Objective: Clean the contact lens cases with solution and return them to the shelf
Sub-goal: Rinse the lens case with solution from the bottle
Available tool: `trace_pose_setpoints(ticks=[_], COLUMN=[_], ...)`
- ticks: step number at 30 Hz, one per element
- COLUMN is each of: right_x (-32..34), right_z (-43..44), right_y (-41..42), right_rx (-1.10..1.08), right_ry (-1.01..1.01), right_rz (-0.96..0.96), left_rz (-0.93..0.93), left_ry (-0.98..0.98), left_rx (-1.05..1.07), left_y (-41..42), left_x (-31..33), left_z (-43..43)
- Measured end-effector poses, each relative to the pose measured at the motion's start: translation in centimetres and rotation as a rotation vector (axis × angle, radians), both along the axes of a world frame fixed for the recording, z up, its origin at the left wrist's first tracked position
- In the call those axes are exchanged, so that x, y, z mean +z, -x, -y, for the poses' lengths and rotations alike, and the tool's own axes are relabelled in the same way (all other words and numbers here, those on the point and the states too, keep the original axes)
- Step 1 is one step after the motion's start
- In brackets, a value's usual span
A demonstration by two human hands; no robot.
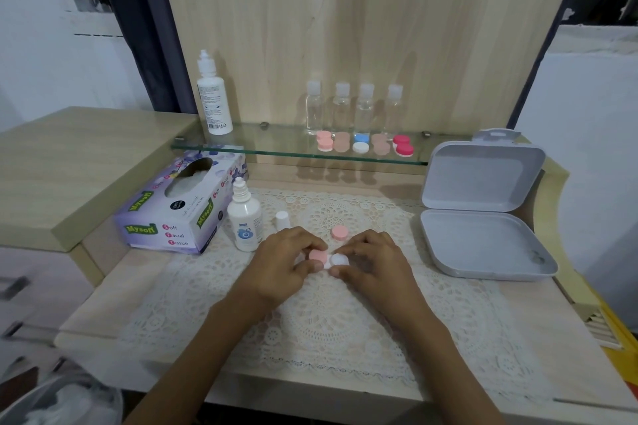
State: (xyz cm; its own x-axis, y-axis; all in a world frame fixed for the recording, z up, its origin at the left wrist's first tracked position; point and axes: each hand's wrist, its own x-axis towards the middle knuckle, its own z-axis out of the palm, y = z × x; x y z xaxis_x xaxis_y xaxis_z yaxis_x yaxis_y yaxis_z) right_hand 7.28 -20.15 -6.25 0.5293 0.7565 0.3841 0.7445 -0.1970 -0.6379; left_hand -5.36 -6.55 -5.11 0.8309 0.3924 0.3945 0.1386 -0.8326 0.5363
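Mid-task. Our left hand (pixel 288 264) and right hand (pixel 374 260) both pinch one case (pixel 328 258) low over the mat (pixel 310 321), near centre. Left fingers curl on its pink-capped well. Right fingers hold the white well, which looks uncapped. A loose pink cap (pixel 339 233) lies on the mat just beyond. The solution bottle (pixel 244 221) stands to the left, open, its white cap (pixel 282 219) beside it. Five shelf cases (pixel 360 144) sit on the far glass shelf (pixel 262 145). We judge this case is being cleaned; we can't tell which shelf cases are done. Left to do: finish, recap, return to the shelf.
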Motion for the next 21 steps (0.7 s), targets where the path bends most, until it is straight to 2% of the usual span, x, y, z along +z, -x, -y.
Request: trace_pose_setpoints(ticks=[21], right_x=[0.2], right_z=[0.0], right_y=[0.1], right_rx=[-0.012], right_ry=[0.029], right_rz=[0.005], left_rz=[0.045], left_ry=[-0.024], left_rx=[-0.084], left_y=[0.1], left_x=[-1.1], left_z=[-0.8])
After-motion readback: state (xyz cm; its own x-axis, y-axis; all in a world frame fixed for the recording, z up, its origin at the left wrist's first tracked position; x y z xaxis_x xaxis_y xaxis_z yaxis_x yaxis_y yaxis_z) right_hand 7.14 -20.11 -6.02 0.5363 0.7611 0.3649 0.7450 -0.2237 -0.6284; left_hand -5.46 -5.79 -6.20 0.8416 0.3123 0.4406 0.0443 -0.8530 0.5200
